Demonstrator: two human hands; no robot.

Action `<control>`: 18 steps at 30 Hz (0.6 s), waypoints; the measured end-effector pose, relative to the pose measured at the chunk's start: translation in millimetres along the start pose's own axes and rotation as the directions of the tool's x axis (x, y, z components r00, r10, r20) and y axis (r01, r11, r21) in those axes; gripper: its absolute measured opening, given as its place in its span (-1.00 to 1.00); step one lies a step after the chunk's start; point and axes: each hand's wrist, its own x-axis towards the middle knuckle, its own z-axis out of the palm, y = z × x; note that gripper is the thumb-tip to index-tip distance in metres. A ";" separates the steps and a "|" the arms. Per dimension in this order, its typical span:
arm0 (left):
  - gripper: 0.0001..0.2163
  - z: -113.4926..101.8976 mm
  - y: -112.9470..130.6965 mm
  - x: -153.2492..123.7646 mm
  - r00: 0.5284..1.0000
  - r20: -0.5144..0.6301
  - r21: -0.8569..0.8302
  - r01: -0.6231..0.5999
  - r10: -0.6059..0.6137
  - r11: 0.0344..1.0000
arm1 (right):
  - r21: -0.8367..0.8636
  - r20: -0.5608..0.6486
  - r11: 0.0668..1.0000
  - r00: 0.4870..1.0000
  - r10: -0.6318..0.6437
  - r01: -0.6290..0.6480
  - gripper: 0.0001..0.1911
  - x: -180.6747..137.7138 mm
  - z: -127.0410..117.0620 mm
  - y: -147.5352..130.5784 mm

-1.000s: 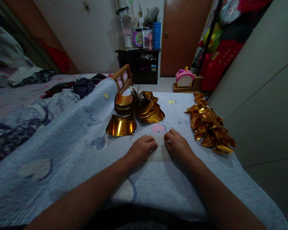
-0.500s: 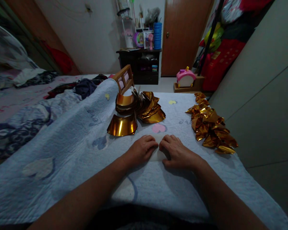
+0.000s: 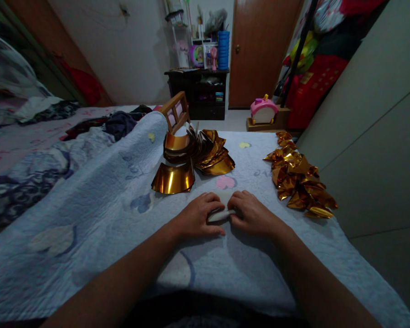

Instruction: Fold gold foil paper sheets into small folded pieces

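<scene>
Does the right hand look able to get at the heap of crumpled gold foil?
Likely yes: only light-blue quilted fabric shows between the right hand and the foil heap, though that hand holds a thin whitish sheet.

Quilt: pale-blue quilted cloth with heart prints [image 3: 246, 278]
Far part: fanned stack of curved gold foil sheets [image 3: 200, 157]
Right edge: heap of crumpled gold foil pieces [image 3: 299, 177]
Middle: thin whitish sheet [image 3: 220, 216] — near side raised
</scene>
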 end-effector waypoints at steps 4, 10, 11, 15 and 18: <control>-0.70 0.6 0.7 -1.4 0.999 -0.007 0.028 0.042 -0.042 0.999 | 0.028 0.024 1.000 1.000 0.008 -0.009 -0.86 1.2 -4.5 -0.7; -0.88 -0.4 0.6 -2.8 0.996 -0.053 -0.013 0.073 -0.073 0.997 | 0.034 0.087 0.999 0.996 0.014 -0.017 -0.67 -0.2 -11.2 -2.4; -0.88 -0.8 0.6 -2.8 0.996 -0.054 -0.017 0.071 -0.072 0.997 | 0.032 0.092 0.999 0.996 0.017 -0.020 -0.62 -0.8 -11.6 -1.9; -0.81 -1.8 0.3 -2.9 0.997 -0.056 -0.007 0.046 -0.046 0.999 | 0.062 0.078 0.997 0.996 0.039 -0.044 -0.77 -0.9 -12.3 1.8; -0.76 -0.5 -1.1 -3.3 0.998 -0.064 0.010 0.021 -0.020 1.000 | 0.131 0.072 0.991 0.997 0.013 -0.023 -0.93 1.3 -13.1 5.6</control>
